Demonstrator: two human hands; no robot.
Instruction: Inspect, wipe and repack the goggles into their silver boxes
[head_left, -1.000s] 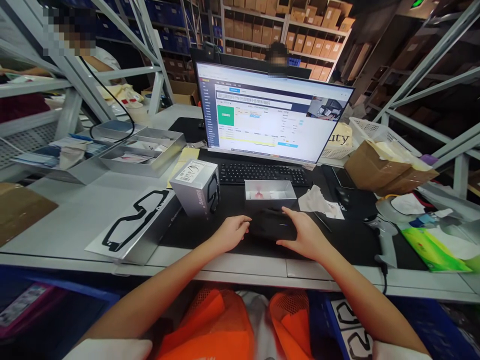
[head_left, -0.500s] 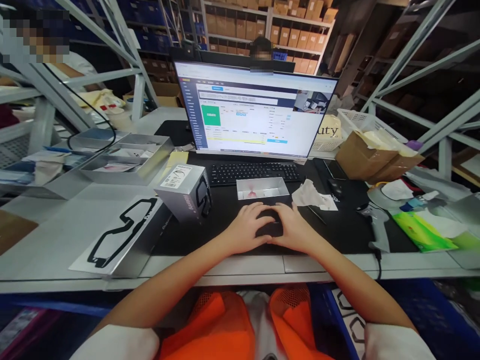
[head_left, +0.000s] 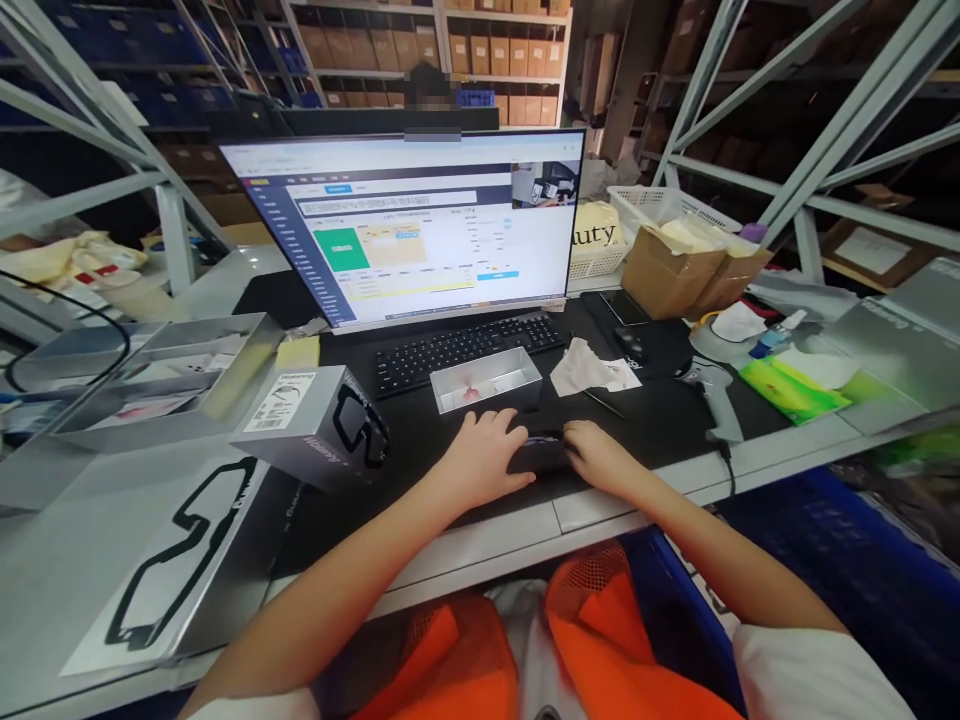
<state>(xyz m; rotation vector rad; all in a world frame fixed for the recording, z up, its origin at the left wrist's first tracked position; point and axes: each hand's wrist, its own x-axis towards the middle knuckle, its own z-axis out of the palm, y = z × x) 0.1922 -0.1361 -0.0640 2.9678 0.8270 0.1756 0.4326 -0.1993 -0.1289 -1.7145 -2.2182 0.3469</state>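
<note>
My left hand (head_left: 480, 465) is cupped round the left side of a dark, curved object like a pair of black glasses (head_left: 544, 437), its thumb apart from its fingers. The right end of that object is pinched in the curled fingers of my right hand (head_left: 600, 455). It is low over the black mat, and its lower part blends into the mat. Just beyond my hands lies an open silver box (head_left: 487, 382) with a small pinkish-red mark inside. A crumpled pale cloth (head_left: 581, 368) on white paper lies to its right, near a thin dark pen (head_left: 602, 403).
Silver cartons with glasses printed on them, one upright (head_left: 315, 425) and one flat (head_left: 180, 560), stand at the left. Behind are a keyboard (head_left: 465, 350) and monitor (head_left: 420, 240). At the right lie a mouse (head_left: 628, 343), a barcode scanner (head_left: 712, 395) and a green pack (head_left: 791, 385).
My view has turned right, so the desk things sit further left. My hands have drawn apart; my right fingers have curled onto the dark object's end, and more of it shows.
</note>
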